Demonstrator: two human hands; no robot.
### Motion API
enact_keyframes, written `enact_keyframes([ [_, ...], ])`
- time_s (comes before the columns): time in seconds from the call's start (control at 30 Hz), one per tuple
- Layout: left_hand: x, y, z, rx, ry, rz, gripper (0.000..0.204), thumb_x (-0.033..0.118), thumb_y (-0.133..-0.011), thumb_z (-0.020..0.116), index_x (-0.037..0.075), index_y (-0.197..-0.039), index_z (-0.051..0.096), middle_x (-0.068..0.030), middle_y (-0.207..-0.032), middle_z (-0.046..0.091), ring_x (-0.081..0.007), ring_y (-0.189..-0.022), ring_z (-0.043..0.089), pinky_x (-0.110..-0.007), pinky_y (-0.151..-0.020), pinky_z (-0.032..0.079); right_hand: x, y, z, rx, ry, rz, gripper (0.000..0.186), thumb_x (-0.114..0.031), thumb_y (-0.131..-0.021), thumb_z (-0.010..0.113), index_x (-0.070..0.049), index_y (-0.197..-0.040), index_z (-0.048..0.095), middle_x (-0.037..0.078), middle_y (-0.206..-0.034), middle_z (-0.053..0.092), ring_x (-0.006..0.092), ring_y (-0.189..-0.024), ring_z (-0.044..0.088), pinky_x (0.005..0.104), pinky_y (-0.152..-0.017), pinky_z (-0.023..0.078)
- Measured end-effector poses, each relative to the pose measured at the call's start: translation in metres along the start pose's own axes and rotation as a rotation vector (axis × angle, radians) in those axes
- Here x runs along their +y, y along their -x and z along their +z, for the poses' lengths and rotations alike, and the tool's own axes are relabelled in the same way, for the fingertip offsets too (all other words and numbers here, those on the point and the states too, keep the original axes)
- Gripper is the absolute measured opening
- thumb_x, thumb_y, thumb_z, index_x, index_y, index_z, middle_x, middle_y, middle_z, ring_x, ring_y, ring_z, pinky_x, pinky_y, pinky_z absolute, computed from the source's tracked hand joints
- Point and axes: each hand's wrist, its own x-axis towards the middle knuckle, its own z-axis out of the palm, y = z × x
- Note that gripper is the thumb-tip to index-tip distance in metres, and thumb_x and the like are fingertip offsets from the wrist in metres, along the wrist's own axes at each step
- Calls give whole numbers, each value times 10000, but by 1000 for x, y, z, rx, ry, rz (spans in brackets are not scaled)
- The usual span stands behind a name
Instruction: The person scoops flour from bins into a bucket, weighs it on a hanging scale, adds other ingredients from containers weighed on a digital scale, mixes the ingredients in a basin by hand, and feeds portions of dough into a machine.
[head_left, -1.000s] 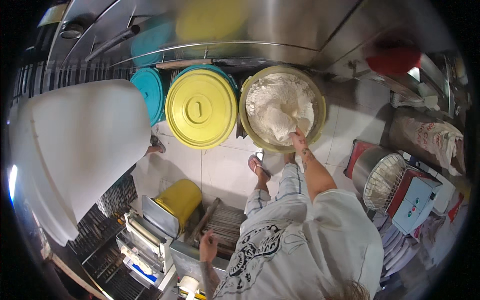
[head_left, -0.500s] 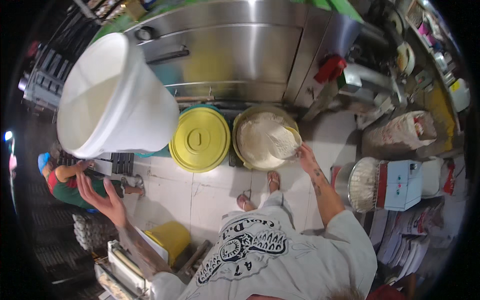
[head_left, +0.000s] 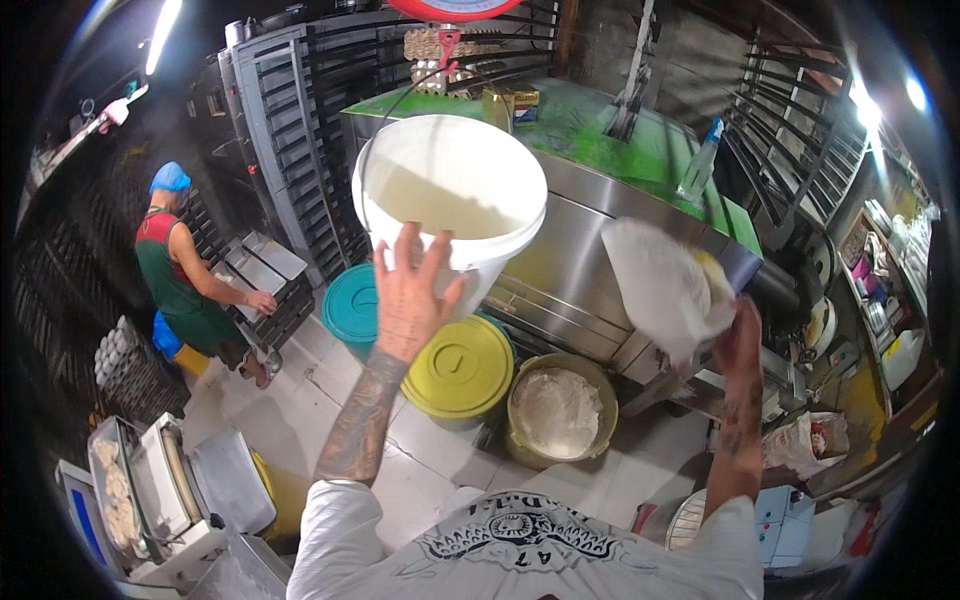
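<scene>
My left hand [head_left: 408,292] is raised with fingers spread against the side of a big white bucket [head_left: 450,200], which is tilted with its mouth toward me. My right hand [head_left: 738,335] is lifted at the right, gripping a white flour-dusted scoop [head_left: 660,285]. Below, on the tiled floor, stands an open yellow tub of white flour [head_left: 557,410]. Beside it sits a bin with a yellow lid [head_left: 458,365], and behind that a bin with a teal lid [head_left: 352,303].
A steel counter with a green top [head_left: 600,140] stands ahead. Another person in a green apron and blue cap [head_left: 185,275] works at trays by a tall rack [head_left: 285,130] on the left. A machine with dough pieces [head_left: 140,490] sits lower left.
My view has swung up from the floor. The right hand left the flour tub and rose with the scoop. The bucket now sits in front of me against my left hand.
</scene>
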Motion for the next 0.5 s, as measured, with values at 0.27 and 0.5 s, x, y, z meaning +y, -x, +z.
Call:
enact_keyframes([
  [0.27,72,26,47,184,79,-127,487,120,-780,748,160,-1239,589,-200,-1341,461,-354,-1273,461,-658,-1098,244,-54,-98,200,-461,841,-248,334,-364,-964,613,-66,-1092,694,24,-869,658,132,-765,638,283,-643,511],
  [0.5,75,30,32,183,133,-192,492,52,-819,683,154,-1286,568,-200,-1414,410,-336,-1297,473,-683,-1109,187,31,-102,321,-1183,1965,-1247,415,-426,-754,753,-138,-1051,728,109,-918,689,348,-903,658,457,-868,483],
])
